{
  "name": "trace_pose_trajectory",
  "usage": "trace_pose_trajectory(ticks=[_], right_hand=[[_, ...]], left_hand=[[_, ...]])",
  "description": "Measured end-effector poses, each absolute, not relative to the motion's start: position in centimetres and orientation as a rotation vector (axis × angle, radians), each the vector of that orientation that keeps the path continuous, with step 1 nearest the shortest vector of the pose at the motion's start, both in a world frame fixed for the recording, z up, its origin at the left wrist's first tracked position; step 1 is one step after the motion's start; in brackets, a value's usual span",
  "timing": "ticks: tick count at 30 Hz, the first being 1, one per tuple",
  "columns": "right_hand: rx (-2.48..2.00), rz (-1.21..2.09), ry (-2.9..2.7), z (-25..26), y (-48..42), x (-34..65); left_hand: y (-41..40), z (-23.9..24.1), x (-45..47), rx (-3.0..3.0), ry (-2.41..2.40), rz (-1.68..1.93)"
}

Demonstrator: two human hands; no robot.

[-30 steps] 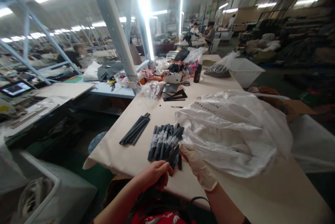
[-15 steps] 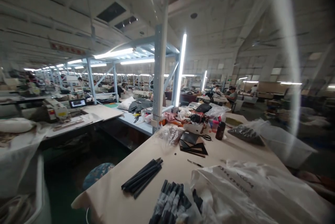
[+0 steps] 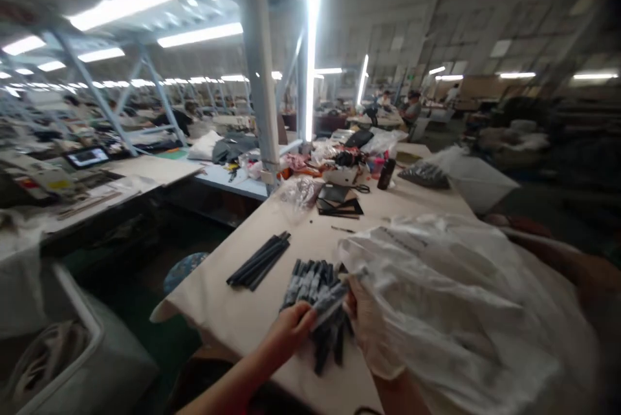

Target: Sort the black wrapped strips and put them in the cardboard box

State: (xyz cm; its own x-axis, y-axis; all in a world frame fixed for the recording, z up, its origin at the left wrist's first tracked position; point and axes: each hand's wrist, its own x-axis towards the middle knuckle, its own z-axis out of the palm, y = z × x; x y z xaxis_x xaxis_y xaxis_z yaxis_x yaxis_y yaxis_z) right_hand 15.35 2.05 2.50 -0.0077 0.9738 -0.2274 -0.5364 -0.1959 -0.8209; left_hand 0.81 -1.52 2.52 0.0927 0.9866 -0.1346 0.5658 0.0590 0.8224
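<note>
My left hand (image 3: 295,323) is closed around the near end of a bundle of dark strips (image 3: 330,298) with a pale wrap on it. At the bundle's other end is my right hand (image 3: 359,305), its fingers curled against it and partly covered by a large clear plastic bag (image 3: 446,298). Under and behind the held bundle lie more wrapped dark strips (image 3: 308,278) on the pale table (image 3: 218,298). A separate pile of loose dark strips (image 3: 259,261) rests to the left. What the strips are made of cannot be made out.
Farther back on the table lie dark flat sheets (image 3: 339,198), scissors (image 3: 359,189), a thin pen-like tool (image 3: 342,229), a dark bottle (image 3: 386,174) and crumpled clear plastic (image 3: 299,195). A metal post (image 3: 262,79) stands at the table's far left. A stool (image 3: 184,271) is beside the left edge.
Both my hands have come into view and hold a wrapped bundle above the others. The plastic bag has been lifted and bulges. My view has tilted down and shifted.
</note>
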Motion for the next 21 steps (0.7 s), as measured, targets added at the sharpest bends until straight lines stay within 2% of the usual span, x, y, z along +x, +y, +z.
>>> trace_pose_trajectory(ticks=[5,8,15,21], right_hand=[[-1.003,1.657,-0.547,-0.5,2.9,15.9],[-0.994,1.538,-0.431,-2.3,3.6,17.1],[-1.126,1.683,-0.386,-6.8,2.8,16.5],[-1.075,1.744,-0.141,-7.9,4.1,19.9]], left_hand=[[0.6,0.0,2.3,1.580,1.543,0.648],[0.7,-1.4,2.3,1.525,1.505,0.542],[1.8,-5.6,3.5,1.407,1.503,0.654],[5.7,-9.0,3.3,1.112,1.540,0.622]])
